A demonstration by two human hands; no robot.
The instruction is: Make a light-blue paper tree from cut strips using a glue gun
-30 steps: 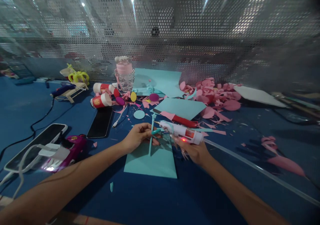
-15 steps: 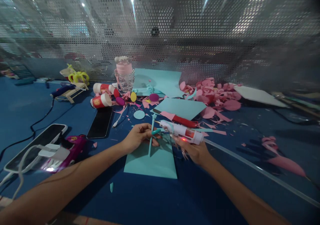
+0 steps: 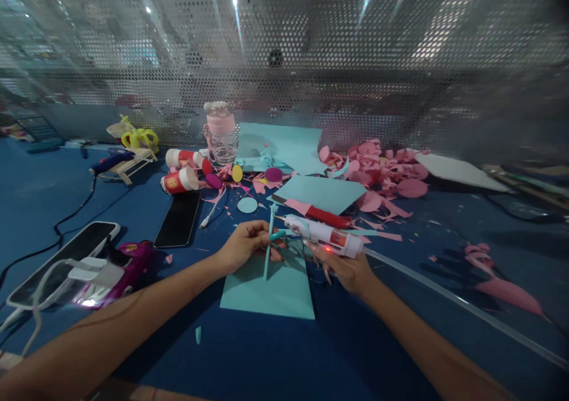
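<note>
You glue a teal paper stem at the bench's middle.
Your left hand pinches the stem upright over a teal sheet — your right hand grips the glue gun, nozzle just beside the stem.

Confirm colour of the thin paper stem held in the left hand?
Light teal, matching the paper sheet beneath; the thin rolled paper stem shows best in the head view.
</note>
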